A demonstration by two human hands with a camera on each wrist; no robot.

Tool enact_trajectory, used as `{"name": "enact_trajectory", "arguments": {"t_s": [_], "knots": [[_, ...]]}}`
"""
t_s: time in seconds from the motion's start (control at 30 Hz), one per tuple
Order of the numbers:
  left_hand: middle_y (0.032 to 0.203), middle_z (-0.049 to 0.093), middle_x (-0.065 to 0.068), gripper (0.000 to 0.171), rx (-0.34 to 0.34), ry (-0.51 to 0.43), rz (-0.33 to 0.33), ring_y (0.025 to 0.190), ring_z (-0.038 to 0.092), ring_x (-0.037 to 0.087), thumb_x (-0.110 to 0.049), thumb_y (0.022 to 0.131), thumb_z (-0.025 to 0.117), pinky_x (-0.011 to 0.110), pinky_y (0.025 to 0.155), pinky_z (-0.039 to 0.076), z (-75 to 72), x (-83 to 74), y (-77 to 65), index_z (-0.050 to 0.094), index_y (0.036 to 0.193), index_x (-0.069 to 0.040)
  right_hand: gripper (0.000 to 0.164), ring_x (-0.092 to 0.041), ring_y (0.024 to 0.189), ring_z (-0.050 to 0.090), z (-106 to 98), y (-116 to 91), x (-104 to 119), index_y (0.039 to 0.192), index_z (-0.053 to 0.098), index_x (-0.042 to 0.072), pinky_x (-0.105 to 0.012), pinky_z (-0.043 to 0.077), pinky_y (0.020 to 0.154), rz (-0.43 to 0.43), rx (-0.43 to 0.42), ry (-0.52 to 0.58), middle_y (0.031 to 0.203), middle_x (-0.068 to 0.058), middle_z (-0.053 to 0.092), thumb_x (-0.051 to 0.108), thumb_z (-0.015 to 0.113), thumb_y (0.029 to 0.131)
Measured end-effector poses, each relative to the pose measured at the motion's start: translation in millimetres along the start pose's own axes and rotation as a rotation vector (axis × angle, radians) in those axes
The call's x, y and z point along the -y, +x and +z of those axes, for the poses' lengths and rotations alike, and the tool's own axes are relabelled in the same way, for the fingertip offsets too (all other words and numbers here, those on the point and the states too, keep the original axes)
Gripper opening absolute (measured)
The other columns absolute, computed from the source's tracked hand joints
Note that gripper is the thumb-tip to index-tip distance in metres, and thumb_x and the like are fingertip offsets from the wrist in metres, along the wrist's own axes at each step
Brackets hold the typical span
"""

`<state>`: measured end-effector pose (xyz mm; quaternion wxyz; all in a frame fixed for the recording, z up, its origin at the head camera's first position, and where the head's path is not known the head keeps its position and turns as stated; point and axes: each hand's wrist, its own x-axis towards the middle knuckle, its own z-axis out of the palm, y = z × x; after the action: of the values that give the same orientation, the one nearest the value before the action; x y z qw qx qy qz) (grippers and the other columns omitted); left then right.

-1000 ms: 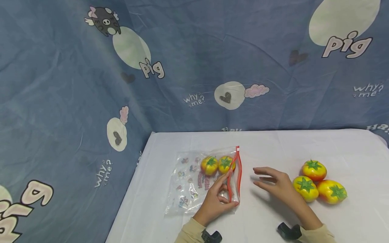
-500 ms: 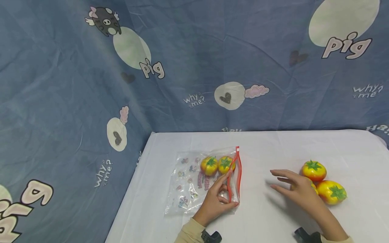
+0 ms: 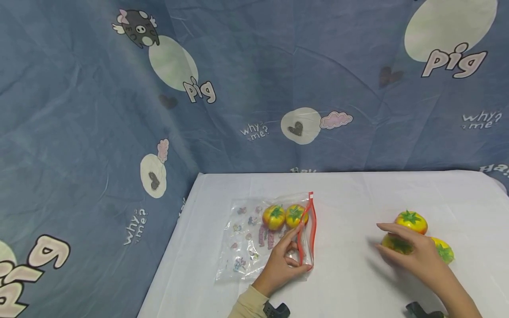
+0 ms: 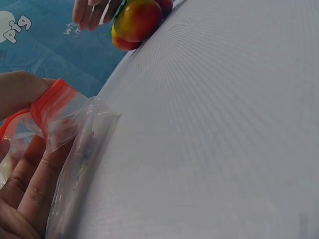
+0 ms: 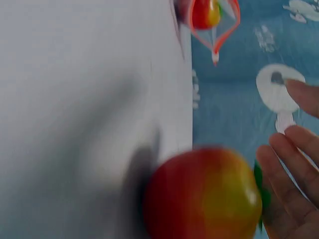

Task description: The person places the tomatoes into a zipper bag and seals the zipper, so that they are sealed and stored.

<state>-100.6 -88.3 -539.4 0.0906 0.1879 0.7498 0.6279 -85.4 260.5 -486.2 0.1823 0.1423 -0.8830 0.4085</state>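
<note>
My left hand (image 3: 280, 265) pinches the red zip edge of a clear zip bag (image 3: 238, 247), spreading its mouth toward the right. Inside the bag, near the top, lie two yellow-red toy tomatoes (image 3: 273, 217) with green leafy tops. In the left wrist view the red zip (image 4: 52, 102) bows apart between thumb and fingers. My right hand (image 3: 419, 251) hovers with spread fingers over the nearest of three loose toy tomatoes (image 3: 391, 244), partly hiding it. Its fingers (image 5: 276, 169) appear beside that tomato's leafy side in the right wrist view, not closed around it.
Two more loose tomatoes sit close by: one behind (image 3: 413, 220), one to the right (image 3: 444, 251) and partly covered by my right hand. The white-covered table (image 3: 342, 198) backs onto a blue printed curtain (image 3: 246, 79). White tabletop lies between bag and tomatoes.
My right hand has moved rightward from beside the bag to above the nearest loose tomato. The left hand and the bag have stayed in place.
</note>
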Motion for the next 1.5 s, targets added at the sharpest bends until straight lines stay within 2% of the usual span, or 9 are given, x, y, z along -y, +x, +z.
{"name": "enact_trajectory", "arguments": {"t_s": [0.4,0.5,0.57,0.63,0.7,0.77,0.83,1.07,1.5], "knots": [[0.160,0.040,0.006,0.102,0.003,-0.001,-0.001,0.104,0.057,0.005,-0.002,0.079,0.088,0.029,0.074,0.067,-0.1,0.9,0.3,0.035,0.160,-0.034,0.067,0.029,0.121,0.038,-26.3,-11.9,-15.1,0.128,0.073,0.022,0.011,0.025,0.098,0.035,-0.014,-0.071,0.127,0.018,0.070,0.009,0.096,0.067],[0.161,0.040,0.005,0.102,0.004,-0.001,0.000,0.103,0.056,0.005,-0.003,0.079,0.088,0.029,0.074,0.067,0.2,1.5,0.3,0.035,0.160,-0.034,0.070,0.030,0.124,0.033,-29.3,-14.5,-20.6,0.130,0.072,0.021,0.012,0.021,0.100,0.046,-0.007,-0.108,0.130,0.033,0.061,0.009,0.097,0.065],[0.161,0.040,0.006,0.102,0.004,-0.003,0.005,0.103,0.056,0.005,-0.003,0.079,0.088,0.028,0.073,0.067,0.1,2.2,0.4,0.035,0.161,-0.034,0.071,0.028,0.128,0.030,-31.2,-16.3,-24.2,0.132,0.070,0.020,-0.001,0.028,0.117,0.085,0.018,-0.156,0.131,0.038,0.054,0.014,0.097,0.066],[0.161,0.040,0.006,0.101,0.004,-0.004,0.008,0.103,0.056,0.005,-0.003,0.079,0.088,0.028,0.073,0.067,0.1,2.5,0.4,0.035,0.160,-0.034,0.072,0.006,0.143,0.040,-33.0,-17.1,-26.4,0.133,0.069,0.016,-0.034,0.041,0.124,0.134,0.063,-0.193,0.139,0.026,0.058,0.018,0.097,0.067],[0.161,0.040,0.006,0.101,0.004,-0.006,0.010,0.103,0.056,0.005,-0.003,0.079,0.088,0.028,0.073,0.067,0.1,2.6,0.4,0.035,0.160,-0.034,0.074,-0.025,0.144,0.049,-34.1,-17.5,-27.7,0.133,0.068,0.013,-0.065,0.047,0.109,0.182,0.110,-0.233,0.143,0.003,0.063,0.022,0.097,0.067],[0.161,0.040,0.004,0.101,0.003,-0.004,0.010,0.103,0.056,0.005,-0.003,0.079,0.088,0.029,0.073,0.067,0.2,2.5,0.4,0.035,0.160,-0.034,0.076,-0.053,0.129,0.053,-34.5,-16.7,-27.3,0.133,0.067,0.009,-0.078,0.046,0.091,0.220,0.155,-0.250,0.138,-0.025,0.063,0.027,0.098,0.066],[0.161,0.040,0.003,0.101,0.001,-0.002,0.013,0.103,0.056,0.005,-0.003,0.079,0.088,0.029,0.073,0.067,0.3,2.7,0.5,0.036,0.160,-0.034,0.078,-0.061,0.119,0.053,-34.2,-16.0,-27.4,0.131,0.067,0.006,-0.079,0.048,0.088,0.237,0.180,-0.263,0.134,-0.033,0.062,0.031,0.099,0.065],[0.160,0.041,0.003,0.101,0.000,-0.002,0.009,0.104,0.055,0.006,-0.003,0.079,0.088,0.029,0.073,0.067,0.2,3.2,0.9,0.036,0.160,-0.035,0.075,-0.060,0.116,0.056,-34.3,-14.2,-30.8,0.123,0.069,0.002,-0.078,0.050,0.090,0.232,0.200,-0.299,0.127,-0.034,0.065,0.036,0.099,0.063],[0.159,0.041,0.008,0.103,0.008,-0.012,0.009,0.103,0.056,0.005,-0.003,0.079,0.088,0.028,0.073,0.067,0.0,2.8,0.4,0.034,0.161,-0.034,0.074,-0.057,0.116,0.057,-30.6,-12.2,-30.3,0.126,0.067,0.005,-0.078,0.048,0.088,0.192,0.218,-0.266,0.126,-0.031,0.067,0.033,0.098,0.065]]}}
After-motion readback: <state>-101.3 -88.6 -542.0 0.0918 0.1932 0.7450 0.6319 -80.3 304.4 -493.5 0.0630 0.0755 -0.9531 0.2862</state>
